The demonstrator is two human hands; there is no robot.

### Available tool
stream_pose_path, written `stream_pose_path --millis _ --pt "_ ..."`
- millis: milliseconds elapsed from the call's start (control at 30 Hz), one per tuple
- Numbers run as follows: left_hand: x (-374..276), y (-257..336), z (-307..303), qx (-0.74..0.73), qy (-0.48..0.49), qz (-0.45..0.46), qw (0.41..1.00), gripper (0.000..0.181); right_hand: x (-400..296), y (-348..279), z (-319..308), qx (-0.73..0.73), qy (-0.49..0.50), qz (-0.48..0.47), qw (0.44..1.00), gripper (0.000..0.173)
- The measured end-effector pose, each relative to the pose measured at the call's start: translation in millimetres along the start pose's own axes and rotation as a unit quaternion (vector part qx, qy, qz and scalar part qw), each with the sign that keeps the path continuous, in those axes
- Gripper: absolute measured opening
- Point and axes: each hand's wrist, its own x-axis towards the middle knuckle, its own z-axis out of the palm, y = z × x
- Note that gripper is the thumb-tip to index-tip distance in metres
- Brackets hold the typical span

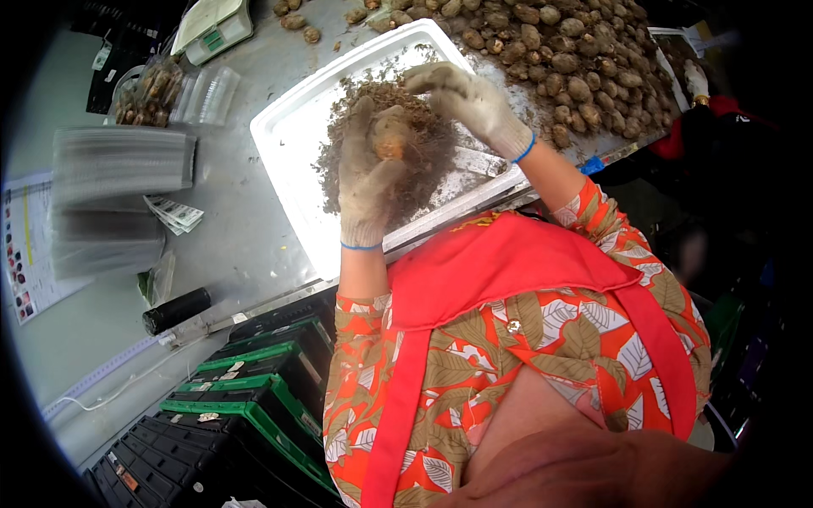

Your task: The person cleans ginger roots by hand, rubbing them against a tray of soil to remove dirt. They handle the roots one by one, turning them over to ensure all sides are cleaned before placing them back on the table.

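My left hand, in a soiled knitted glove, is closed around a brown fibrous taro corm whose orange-tinged end faces me. To its upper right, my right hand wears a matching glove; its fingers are bent and spread, with nothing visible between them. Both hands are over a white foam tray, which holds a heap of brown root fibres and peelings. A large pile of similar corms lies on the metal table beyond the tray.
Stacked clear plastic trays, a bag of corms and a scale stand at the left. A black roll lies by the table's edge, above black and green crates. Another person's gloved hand is at the far right.
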Motion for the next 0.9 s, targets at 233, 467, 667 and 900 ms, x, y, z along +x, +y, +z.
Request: stream_pose_path --millis 233,467,667,900 --pt "-1 -6 11 -0.075 0.011 -0.039 0.996 0.075 -14 -12 24 0.060 -0.063 -0.077 0.993 0.032" --pt "-3 -10 7 -0.124 0.009 -0.035 0.992 0.071 3 42 -9 0.046 0.010 0.142 0.989 0.025" --pt "0 -21 -3 -0.149 0.010 -0.070 0.986 0.069 -16 -18 19 0.094 -0.065 0.024 0.993 0.027" --pt "1 -15 5 -0.130 0.026 -0.075 0.988 0.073 0 14 13 -0.016 0.028 0.033 0.999 0.027"
